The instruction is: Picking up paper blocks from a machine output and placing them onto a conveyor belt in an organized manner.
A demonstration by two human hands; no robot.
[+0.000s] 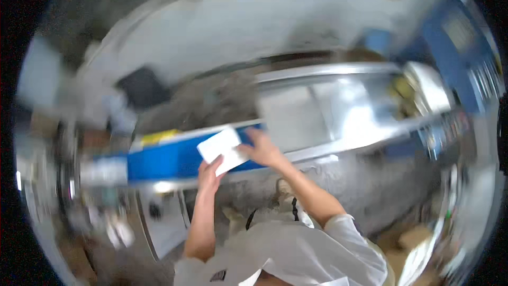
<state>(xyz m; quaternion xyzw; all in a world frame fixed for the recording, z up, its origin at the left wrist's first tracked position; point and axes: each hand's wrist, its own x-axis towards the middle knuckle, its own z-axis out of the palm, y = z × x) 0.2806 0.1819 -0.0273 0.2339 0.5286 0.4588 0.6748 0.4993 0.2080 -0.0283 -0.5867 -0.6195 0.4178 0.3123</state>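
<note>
A white, flat rectangular piece (224, 146), like a sheet or thin panel, is held tilted over a blue work surface (164, 160). My left hand (210, 173) is closed on its lower left edge. At the piece's right edge is my right hand (261, 149), blurred by motion. Its fingers look stretched and apart, with a lower one touching or just over the edge. Markings on the piece, if any, cannot be made out.
To the right of the blue surface runs a shiny metal table (296, 116), with yellowish and white items (405, 95) at its far end. A yellow object (159, 136) lies along the blue surface's back edge. Blue cabinets (450, 47) stand at far right; a cardboard box (415, 237) sits lower right.
</note>
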